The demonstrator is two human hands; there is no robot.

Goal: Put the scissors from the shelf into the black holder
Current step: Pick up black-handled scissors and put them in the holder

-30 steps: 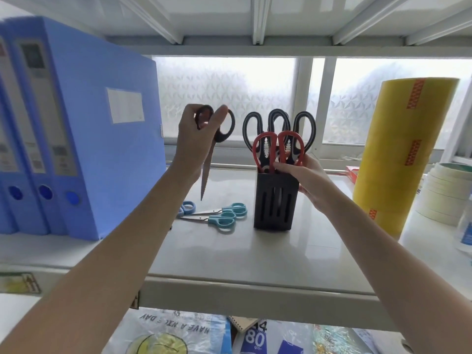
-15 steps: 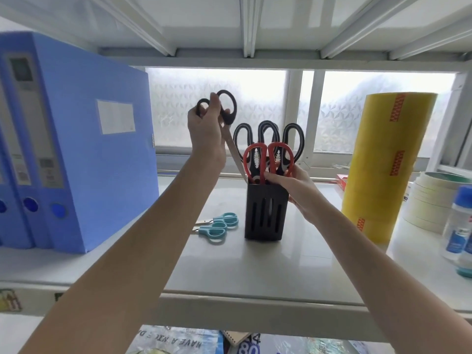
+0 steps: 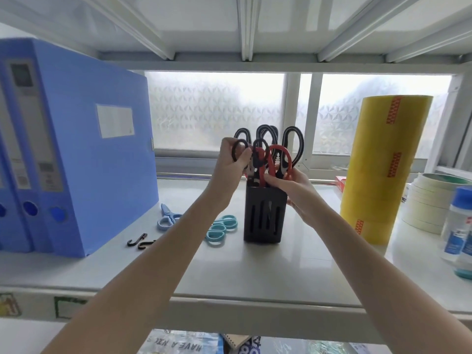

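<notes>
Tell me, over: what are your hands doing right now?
Left hand lowering black scissors into black holder. Right hand steadying holder. Teal scissors on shelf. Nothing blocking.

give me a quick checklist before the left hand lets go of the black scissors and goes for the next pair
1. Black scissors down in the black holder: blades out of sight among the other handles, ok; fully seated, cannot tell.
2. Left hand grip on the handle loop: closed on it, ok.
3. Holder steadied: right hand is at its rim, ok.
4. Holder upright on the shelf: ok.
5. Room in the holder: several black and red handles crowd the top, cannot tell.
6. Next pair reachable: teal scissors lie left of the holder, partly behind the left forearm, ok.
</notes>
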